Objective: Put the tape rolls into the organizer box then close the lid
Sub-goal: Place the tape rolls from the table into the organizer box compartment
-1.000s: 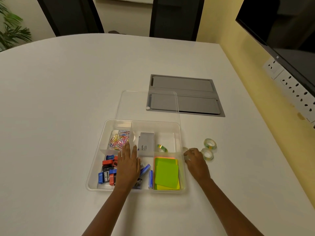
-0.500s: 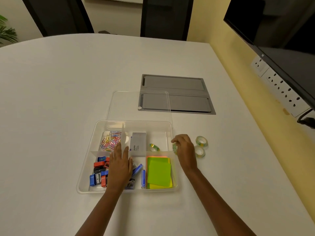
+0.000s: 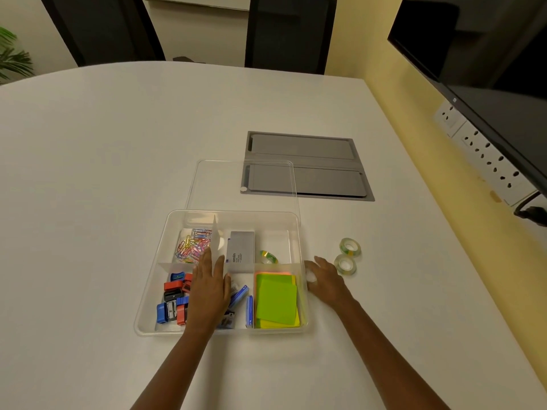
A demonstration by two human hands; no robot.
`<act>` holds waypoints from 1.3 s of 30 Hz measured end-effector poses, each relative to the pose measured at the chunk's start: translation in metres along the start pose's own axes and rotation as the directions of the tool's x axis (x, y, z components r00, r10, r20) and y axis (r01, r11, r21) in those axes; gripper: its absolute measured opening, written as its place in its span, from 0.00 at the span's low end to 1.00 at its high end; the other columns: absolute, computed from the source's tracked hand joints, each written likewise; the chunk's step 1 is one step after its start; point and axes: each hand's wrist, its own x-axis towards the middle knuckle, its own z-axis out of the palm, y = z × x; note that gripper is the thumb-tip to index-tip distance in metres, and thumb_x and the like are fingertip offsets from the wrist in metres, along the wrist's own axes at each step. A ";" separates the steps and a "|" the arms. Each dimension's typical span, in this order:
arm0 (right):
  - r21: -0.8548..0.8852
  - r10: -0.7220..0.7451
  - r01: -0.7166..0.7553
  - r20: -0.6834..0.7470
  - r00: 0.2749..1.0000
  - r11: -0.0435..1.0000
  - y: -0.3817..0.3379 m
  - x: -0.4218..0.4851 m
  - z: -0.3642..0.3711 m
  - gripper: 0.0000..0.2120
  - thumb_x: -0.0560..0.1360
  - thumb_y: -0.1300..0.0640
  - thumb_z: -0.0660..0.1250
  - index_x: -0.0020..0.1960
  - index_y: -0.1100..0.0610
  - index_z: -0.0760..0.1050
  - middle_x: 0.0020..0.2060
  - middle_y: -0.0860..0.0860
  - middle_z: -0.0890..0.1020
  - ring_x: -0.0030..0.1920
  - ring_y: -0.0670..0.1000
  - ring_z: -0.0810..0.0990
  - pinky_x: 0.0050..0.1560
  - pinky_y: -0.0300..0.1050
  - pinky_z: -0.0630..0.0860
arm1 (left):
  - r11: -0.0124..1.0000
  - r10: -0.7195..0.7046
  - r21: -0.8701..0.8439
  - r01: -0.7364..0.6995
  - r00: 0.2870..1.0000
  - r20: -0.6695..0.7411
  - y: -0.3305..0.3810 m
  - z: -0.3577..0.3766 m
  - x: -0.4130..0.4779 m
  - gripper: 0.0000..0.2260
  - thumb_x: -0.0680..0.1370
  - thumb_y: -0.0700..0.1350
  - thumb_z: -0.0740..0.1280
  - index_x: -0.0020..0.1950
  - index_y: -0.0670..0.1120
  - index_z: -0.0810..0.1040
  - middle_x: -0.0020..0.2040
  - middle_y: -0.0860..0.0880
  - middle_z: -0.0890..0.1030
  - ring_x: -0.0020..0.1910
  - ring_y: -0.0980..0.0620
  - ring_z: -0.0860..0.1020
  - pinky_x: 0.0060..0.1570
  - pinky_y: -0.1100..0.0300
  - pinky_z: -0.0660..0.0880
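right hand (image 3: pixel 324 279) now carrying a tape roll (image 3: pixel 310 276) pinched, nearing organizer box (image 3: pixel 302 229) | left hand (image 3: pixel 208 287) lying flat, released, inside | two rolls remaining on surface (image 3: pixel 414 291)

A white rounded counter (image 3: pixel 118 161) has a grey hatch (image 3: pixel 307 167) set into it. Two dark chairs (image 3: pixel 290 31) stand behind it. A black screen (image 3: pixel 485 54) and sockets (image 3: pixel 485 158) hang on the yellow wall (image 3: pixel 367 39); a plant (image 3: pixel 11 54) sits far left.

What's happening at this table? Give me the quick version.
A person is packing tape rolls into a clear organizer box. One tape roll already lies in the far right compartment. The left hand rests flat inside the box, steadying it. The right hand is just outside the box's right wall with something pale at its fingertips, possibly another roll. Two more rolls wait on the table. The lid lies behind the box, still off.
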 end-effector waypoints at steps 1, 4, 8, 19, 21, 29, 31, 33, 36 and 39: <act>-0.016 -0.017 0.017 -0.018 1.000 1.000 0.000 -0.003 0.002 0.24 0.75 0.59 0.66 0.69 0.51 0.66 0.72 0.58 0.64 0.72 0.58 0.62 0.69 0.52 0.67 | 1.000 -0.001 -0.002 0.001 1.000 0.000 0.000 0.000 0.000 0.17 0.79 0.41 0.60 0.68 0.38 0.67 0.72 0.34 0.62 0.73 0.36 0.59 0.71 0.42 0.59; 0.042 -0.029 0.037 -0.156 0.987 0.998 -0.002 -0.009 0.000 0.21 0.73 0.62 0.68 0.65 0.56 0.72 0.60 0.61 0.73 0.62 0.59 0.72 0.60 0.49 0.73 | 1.000 -0.009 0.005 0.009 1.000 0.009 -0.001 0.001 0.000 0.18 0.79 0.42 0.58 0.68 0.39 0.66 0.74 0.36 0.61 0.74 0.38 0.57 0.72 0.44 0.57; 0.314 0.151 -0.011 -0.427 0.891 0.949 -0.024 -0.008 -0.023 0.20 0.72 0.61 0.69 0.63 0.60 0.72 0.56 0.65 0.75 0.54 0.62 0.76 0.52 0.50 0.75 | 1.000 -0.013 -0.005 0.013 1.000 0.010 -0.001 0.000 0.000 0.18 0.79 0.42 0.58 0.68 0.40 0.66 0.74 0.36 0.60 0.74 0.38 0.57 0.73 0.44 0.55; -0.132 -0.231 0.204 -0.237 0.944 0.970 -0.095 0.015 -0.013 0.22 0.78 0.58 0.60 0.71 0.55 0.62 0.70 0.57 0.68 0.68 0.57 0.67 0.65 0.53 0.68 | 1.000 -0.010 -0.001 0.010 1.000 0.000 0.002 -0.003 -0.002 0.17 0.78 0.39 0.61 0.66 0.38 0.68 0.72 0.34 0.63 0.72 0.35 0.60 0.70 0.40 0.60; -0.087 -0.241 0.226 -0.296 0.924 0.970 -0.087 0.014 -0.013 0.20 0.78 0.59 0.60 0.69 0.56 0.66 0.69 0.57 0.69 0.68 0.57 0.68 0.65 0.53 0.68 | 1.000 -0.001 0.007 0.001 1.000 -0.008 0.002 -0.003 -0.002 0.16 0.78 0.39 0.62 0.65 0.37 0.69 0.71 0.33 0.64 0.72 0.34 0.60 0.70 0.40 0.61; 0.075 0.156 -0.136 -0.513 0.844 0.988 0.002 -0.004 -0.018 0.15 0.76 0.62 0.63 0.62 0.62 0.72 0.63 0.60 0.74 0.63 0.61 0.71 0.60 0.56 0.73 | 1.000 0.005 0.009 -0.005 1.000 -0.004 0.001 -0.002 -0.002 0.17 0.78 0.39 0.62 0.65 0.37 0.69 0.71 0.33 0.64 0.72 0.34 0.61 0.70 0.40 0.61; 0.058 0.266 -0.270 -0.455 0.850 0.961 0.019 -0.010 -0.012 0.17 0.77 0.58 0.64 0.63 0.62 0.70 0.64 0.60 0.71 0.62 0.62 0.71 0.59 0.55 0.73 | 1.000 0.005 0.011 -0.005 1.000 -0.005 0.001 -0.002 -0.002 0.16 0.77 0.39 0.62 0.65 0.37 0.69 0.71 0.32 0.64 0.71 0.33 0.62 0.69 0.39 0.62; 0.044 0.303 -0.313 -0.413 0.859 0.949 0.029 -0.015 -0.003 0.18 0.76 0.56 0.65 0.63 0.62 0.69 0.64 0.60 0.70 0.61 0.61 0.71 0.59 0.53 0.72 | 1.000 0.003 0.010 -0.003 1.000 -0.003 0.000 -0.001 -0.002 0.16 0.77 0.38 0.62 0.65 0.36 0.69 0.71 0.32 0.64 0.71 0.33 0.62 0.69 0.39 0.62; 0.060 0.298 -0.298 -0.388 0.872 0.953 0.033 -0.016 0.003 0.15 0.77 0.57 0.64 0.61 0.63 0.71 0.62 0.60 0.71 0.60 0.60 0.71 0.60 0.50 0.72 | 1.000 -0.006 0.010 0.006 1.000 0.002 0.001 -0.001 -0.001 0.17 0.78 0.39 0.62 0.65 0.37 0.69 0.72 0.33 0.63 0.72 0.34 0.61 0.70 0.40 0.61; 0.254 0.322 -0.237 -0.382 0.866 0.938 0.018 -0.012 -0.004 0.14 0.77 0.59 0.64 0.58 0.66 0.73 0.60 0.64 0.72 0.59 0.63 0.73 0.59 0.51 0.72 | 1.000 -0.004 0.006 0.004 1.000 -0.007 0.001 -0.001 -0.001 0.17 0.78 0.39 0.62 0.65 0.37 0.69 0.71 0.33 0.64 0.71 0.34 0.61 0.69 0.39 0.61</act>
